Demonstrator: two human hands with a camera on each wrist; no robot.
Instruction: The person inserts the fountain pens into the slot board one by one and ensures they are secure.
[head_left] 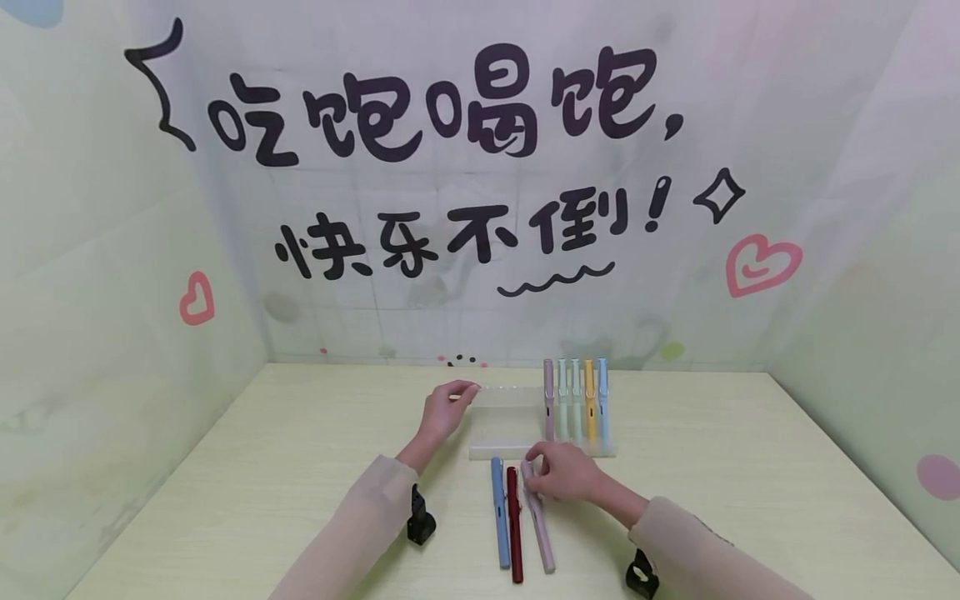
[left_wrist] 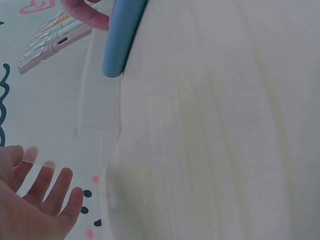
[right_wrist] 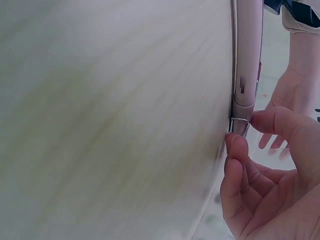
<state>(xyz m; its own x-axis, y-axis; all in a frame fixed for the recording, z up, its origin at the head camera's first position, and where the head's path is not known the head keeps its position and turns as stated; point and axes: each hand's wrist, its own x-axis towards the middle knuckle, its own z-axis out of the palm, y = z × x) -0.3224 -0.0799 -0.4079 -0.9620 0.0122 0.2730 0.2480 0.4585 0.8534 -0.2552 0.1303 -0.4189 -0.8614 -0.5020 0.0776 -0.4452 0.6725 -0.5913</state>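
A clear pen rack (head_left: pixel 504 453) stands near the back of the table. My left hand (head_left: pixel 446 408) pinches its upper left corner between thumb and fingers; the other fingers spread behind the clear panel in the left wrist view. Upright at the rack's right end are a purple pen (head_left: pixel 549 400), two mint pens, a yellow pen (head_left: pixel 590 392) and a light blue pen (head_left: pixel 603 400). In front of the rack, my right hand (head_left: pixel 567 473) pinches a pale lilac pen (right_wrist: pixel 248 55) by its clip end. That pen lies slanted, its other end toward me.
Left of the lilac pen lie a dark red pen (head_left: pixel 514 525) and a blue pen (head_left: pixel 500 512), roughly side by side. Printed cloth walls (head_left: pixel 420 325) enclose the pale wood-grain table (head_left: pixel 300 450) at the back and both sides. Each wrist wears a black camera mount.
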